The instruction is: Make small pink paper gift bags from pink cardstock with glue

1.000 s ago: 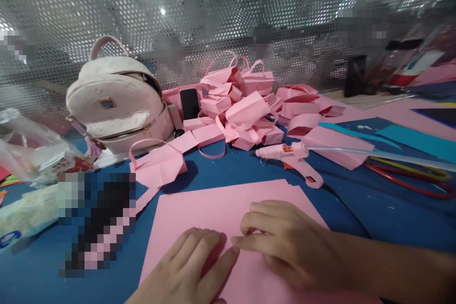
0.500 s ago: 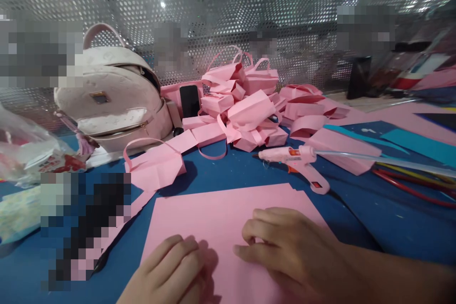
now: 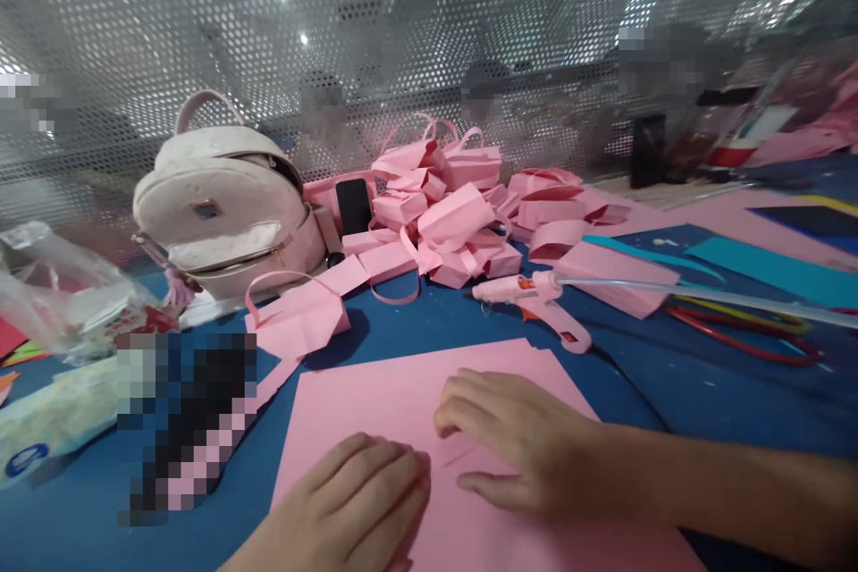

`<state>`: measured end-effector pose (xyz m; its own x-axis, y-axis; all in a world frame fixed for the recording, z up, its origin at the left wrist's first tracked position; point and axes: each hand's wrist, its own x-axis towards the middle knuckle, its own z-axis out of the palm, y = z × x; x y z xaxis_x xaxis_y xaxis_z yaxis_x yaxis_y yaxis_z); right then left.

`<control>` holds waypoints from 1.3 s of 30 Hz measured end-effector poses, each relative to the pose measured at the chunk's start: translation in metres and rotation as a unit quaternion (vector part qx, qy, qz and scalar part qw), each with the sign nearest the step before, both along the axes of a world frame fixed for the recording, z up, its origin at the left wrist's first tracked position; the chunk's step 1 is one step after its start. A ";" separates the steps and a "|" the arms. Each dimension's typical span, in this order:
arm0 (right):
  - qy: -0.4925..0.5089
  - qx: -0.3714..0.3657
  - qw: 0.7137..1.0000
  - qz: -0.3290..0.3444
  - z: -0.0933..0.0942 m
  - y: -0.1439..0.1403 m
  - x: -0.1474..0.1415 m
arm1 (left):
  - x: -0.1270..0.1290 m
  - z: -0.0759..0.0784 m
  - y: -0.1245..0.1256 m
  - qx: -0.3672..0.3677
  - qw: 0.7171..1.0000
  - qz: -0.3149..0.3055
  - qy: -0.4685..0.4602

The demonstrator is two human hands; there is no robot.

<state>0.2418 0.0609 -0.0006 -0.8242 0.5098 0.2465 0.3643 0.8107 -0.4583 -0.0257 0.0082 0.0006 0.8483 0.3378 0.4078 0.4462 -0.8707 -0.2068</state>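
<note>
Left hand [image 3: 349,500] flat and open, palm down, pressing on the big pink paper [image 3: 375,393], gripping nothing. Right hand [image 3: 516,447] beside it, fingers bent a little, tips and thumb resting on the same sheet, nothing pinched. Paper spread out under both hands. Just past the right hand, a pink glue gun [image 3: 536,299]. Farther off, a heap of little pink paper bags [image 3: 456,214]. Beyond the left hand, a pale backpack [image 3: 228,206].

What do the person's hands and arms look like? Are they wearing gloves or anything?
No gloves. The left hand and the right hand are both bare, with no rings or bracelets that show. The right forearm is bare too, with no sleeve or watch in sight. The fingernails look short and plain.
</note>
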 end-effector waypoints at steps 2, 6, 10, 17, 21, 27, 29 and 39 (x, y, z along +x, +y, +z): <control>-0.009 -0.014 1.000 0.001 0.001 0.000 0.000 | 0.001 0.002 0.000 -0.014 1.000 -0.016 0.006; -0.003 -0.001 1.000 -0.005 0.003 0.001 -0.001 | 0.001 0.004 -0.002 -0.037 0.999 -0.022 0.003; -0.013 0.053 0.995 -0.082 0.014 -0.001 0.008 | 0.000 0.004 -0.003 -0.051 0.998 -0.023 -0.007; -0.030 0.070 0.941 -0.331 0.025 -0.013 0.081 | -0.002 -0.004 -0.002 -0.016 0.997 -0.042 -0.061; -0.011 0.007 0.893 -0.450 0.021 -0.010 0.109 | -0.001 -0.003 -0.001 -0.020 0.997 -0.043 -0.058; 0.038 -0.033 0.894 -0.446 0.014 0.029 0.092 | 0.000 -0.002 -0.004 -0.009 0.996 -0.056 -0.072; 0.059 -0.056 0.895 -0.438 0.010 0.042 0.086 | 0.000 -0.003 -0.005 -0.010 0.995 -0.062 -0.079; 0.086 -0.157 0.898 -0.402 0.034 0.031 0.066 | -0.003 -0.003 -0.006 -0.031 0.997 -0.026 -0.064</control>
